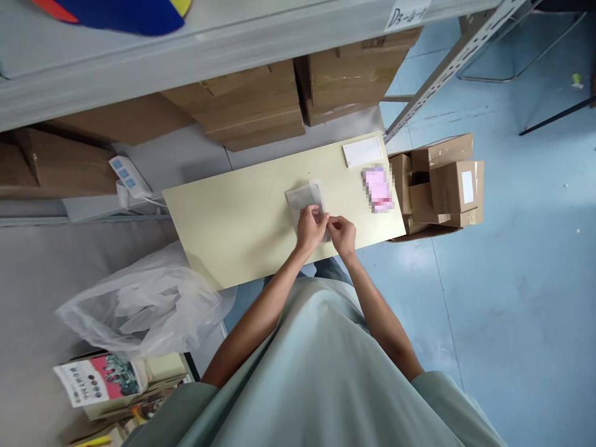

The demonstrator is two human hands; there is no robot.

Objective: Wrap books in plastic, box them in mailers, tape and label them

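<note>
A flat, translucent plastic bag (302, 194) lies on the pale yellow tabletop (237, 217), with something greyish showing faintly through it. My left hand (311, 231) rests over the bag's lower part, its thumb and forefinger pinched at the right edge. Close beside it, my right hand (343, 237) pinches the same edge with bent fingers. The two sets of fingertips nearly touch. Both hands cover part of the bag, and the exact grip is too small to make out.
A white box (362, 152) and a pixelated pink item (377, 188) lie at the table's right end. Cardboard boxes (451, 186) stand beyond it. Shelving with large cartons (251, 99) runs behind. A power strip (130, 177) and a clear plastic sack (149, 301) are at left.
</note>
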